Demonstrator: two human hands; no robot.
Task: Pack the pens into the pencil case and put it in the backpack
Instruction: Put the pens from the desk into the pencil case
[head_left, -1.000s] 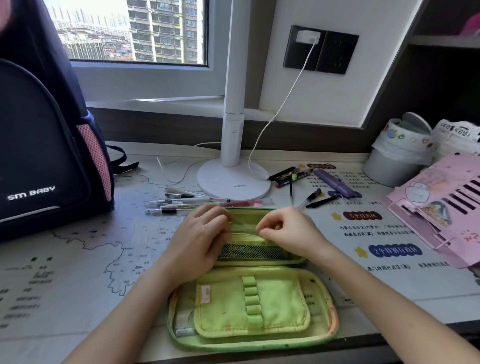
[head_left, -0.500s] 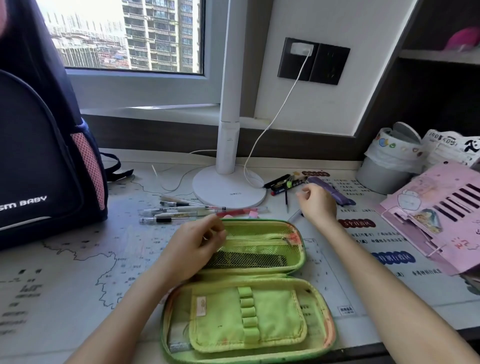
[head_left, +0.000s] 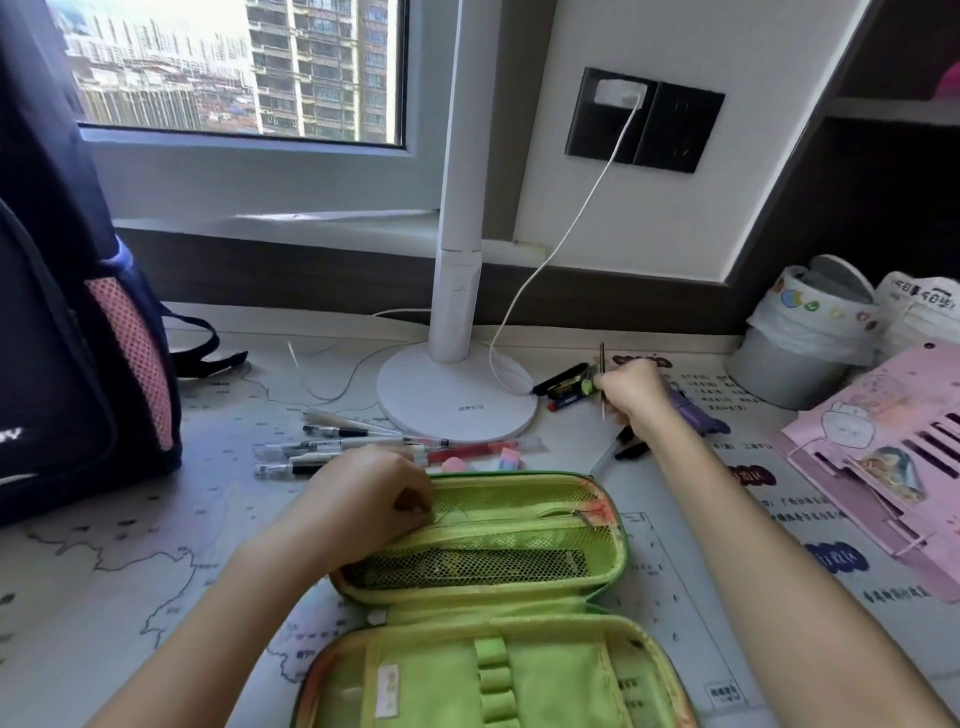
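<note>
The open green pencil case (head_left: 498, 540) lies near centre on the desk, where we see the left hand (head_left: 363, 499) with its fingers curled over the case's far-left rim. Farther right, the right hand (head_left: 631, 389) pinches a thin pen (head_left: 602, 358) beside the lamp base (head_left: 457, 400); clear pens (head_left: 322, 449) lie to the left, backpack (head_left: 62, 364) at far left
</note>
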